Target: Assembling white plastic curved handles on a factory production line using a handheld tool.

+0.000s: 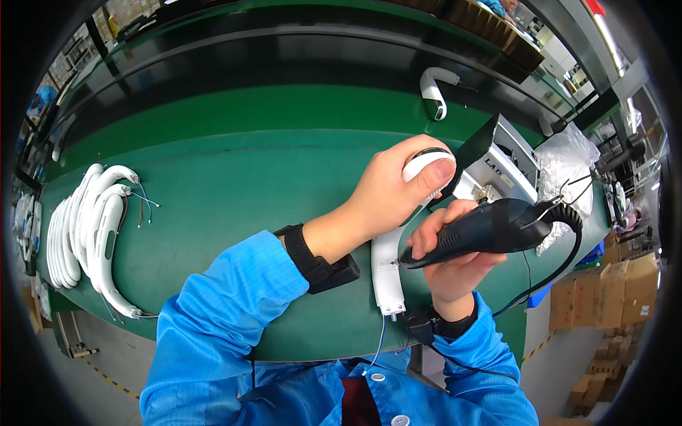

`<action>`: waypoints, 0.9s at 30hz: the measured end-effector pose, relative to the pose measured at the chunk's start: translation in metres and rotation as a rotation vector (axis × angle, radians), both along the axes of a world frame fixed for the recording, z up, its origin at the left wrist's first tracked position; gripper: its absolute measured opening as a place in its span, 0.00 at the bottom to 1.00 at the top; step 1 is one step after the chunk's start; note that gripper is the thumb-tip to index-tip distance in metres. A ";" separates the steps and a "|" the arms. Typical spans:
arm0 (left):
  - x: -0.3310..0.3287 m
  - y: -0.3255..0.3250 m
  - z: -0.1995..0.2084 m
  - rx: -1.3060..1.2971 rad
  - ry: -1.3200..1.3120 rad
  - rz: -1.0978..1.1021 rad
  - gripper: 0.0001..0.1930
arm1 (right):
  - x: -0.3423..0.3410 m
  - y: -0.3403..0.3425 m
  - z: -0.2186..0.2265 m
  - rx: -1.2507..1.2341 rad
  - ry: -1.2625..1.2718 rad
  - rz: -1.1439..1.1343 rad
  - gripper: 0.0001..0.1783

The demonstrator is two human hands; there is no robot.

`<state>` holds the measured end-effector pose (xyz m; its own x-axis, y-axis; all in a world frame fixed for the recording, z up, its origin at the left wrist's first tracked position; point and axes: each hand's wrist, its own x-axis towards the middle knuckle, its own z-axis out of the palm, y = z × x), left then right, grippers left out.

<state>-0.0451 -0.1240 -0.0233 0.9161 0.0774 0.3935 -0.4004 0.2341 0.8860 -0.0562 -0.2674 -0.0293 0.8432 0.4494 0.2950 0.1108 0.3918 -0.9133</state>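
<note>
Fingers of our left hand (387, 184) clasp the white tube (387, 266) left of the box (513, 181), our right hand (456, 273) grips a screwdriver (483, 228) perhaps touching it, and we judge it light, stiff, best held by its curve.

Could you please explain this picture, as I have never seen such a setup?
There is no robot: a person works bare-handed, seen through a fisheye camera worn on the head, so straight edges bend. The left hand grips the upper end of a white curved housing; the right hand holds a black electric screwdriver, its tip close to it. On the green tabletop lie a pile of similar housings at left, and a metal-fronted box and plastic bag at right.
</note>
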 end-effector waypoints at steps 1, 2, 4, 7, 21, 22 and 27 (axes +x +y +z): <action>0.000 0.001 0.000 -0.001 0.007 -0.002 0.25 | 0.000 0.001 -0.001 0.001 0.000 0.004 0.48; -0.001 0.001 -0.001 -0.001 0.014 -0.003 0.25 | 0.001 0.001 -0.004 0.010 -0.003 0.012 0.48; 0.001 0.000 0.000 -0.003 0.007 -0.013 0.25 | 0.002 0.000 -0.005 0.016 -0.011 0.013 0.49; 0.002 -0.003 0.000 0.002 -0.002 -0.015 0.24 | 0.002 -0.001 -0.007 0.035 -0.017 0.020 0.48; 0.000 -0.004 0.001 0.011 0.032 -0.017 0.23 | 0.072 -0.069 0.060 0.141 -0.311 -0.349 0.48; 0.001 -0.004 0.001 0.015 0.017 -0.012 0.24 | 0.076 -0.069 0.059 0.140 -0.315 -0.352 0.48; 0.000 -0.004 0.001 0.013 0.006 -0.005 0.26 | 0.092 -0.067 0.046 0.078 -0.313 -0.244 0.44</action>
<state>-0.0447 -0.1279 -0.0220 0.9189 0.0676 0.3887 -0.3936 0.2247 0.8914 0.0357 -0.3349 0.0164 0.7861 0.2135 0.5801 0.4774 0.3864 -0.7892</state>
